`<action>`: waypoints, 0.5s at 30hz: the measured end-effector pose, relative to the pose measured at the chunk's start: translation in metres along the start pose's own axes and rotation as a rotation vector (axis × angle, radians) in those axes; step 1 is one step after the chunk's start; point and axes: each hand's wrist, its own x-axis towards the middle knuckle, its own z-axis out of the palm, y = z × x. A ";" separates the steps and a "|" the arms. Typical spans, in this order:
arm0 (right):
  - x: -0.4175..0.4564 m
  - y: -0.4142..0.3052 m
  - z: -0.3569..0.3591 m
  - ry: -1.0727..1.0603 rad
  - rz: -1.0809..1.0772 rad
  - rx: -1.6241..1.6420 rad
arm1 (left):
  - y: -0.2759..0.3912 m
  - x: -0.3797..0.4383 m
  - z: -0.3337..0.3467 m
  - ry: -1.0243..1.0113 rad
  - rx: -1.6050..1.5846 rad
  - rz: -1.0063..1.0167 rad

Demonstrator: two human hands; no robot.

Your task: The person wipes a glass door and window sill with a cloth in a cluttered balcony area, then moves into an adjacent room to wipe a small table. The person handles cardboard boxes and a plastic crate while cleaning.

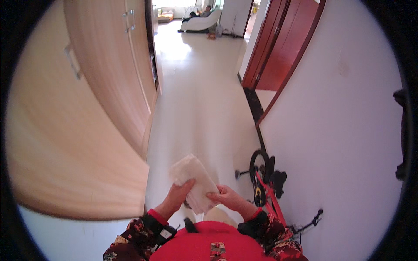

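Note:
A pale, folded stack of thin sheets, perhaps cloth or plastic, is held in front of my body at waist height. My left hand grips its left side, thumb on top. On the right edge, my right hand pinches the same stack between thumb and fingers. The lower end of the stack shows several loose layers. What it is made of cannot be told for certain.
Light wooden cabinets line the left side. A red child's bicycle leans by the white wall on my right. Ahead, the pale floor runs past a red door to a person on a white lounge chair.

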 end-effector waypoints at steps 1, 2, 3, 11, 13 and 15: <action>0.015 -0.015 -0.012 0.025 -0.008 -0.025 | 0.006 0.022 -0.002 -0.044 -0.023 -0.020; 0.042 -0.007 -0.041 0.042 -0.048 -0.056 | 0.008 0.049 -0.006 -0.098 -0.064 -0.082; 0.061 -0.018 -0.057 0.029 -0.056 -0.089 | 0.011 0.074 -0.009 -0.116 -0.049 -0.064; 0.220 -0.133 -0.168 -0.135 -0.135 -0.029 | 0.090 0.267 -0.024 -0.053 0.113 -0.055; 0.252 -0.165 -0.193 -0.178 -0.151 0.045 | 0.116 0.305 -0.022 0.021 0.099 -0.077; 0.287 -0.188 -0.219 -0.210 -0.116 0.130 | 0.137 0.348 -0.018 0.086 0.047 -0.076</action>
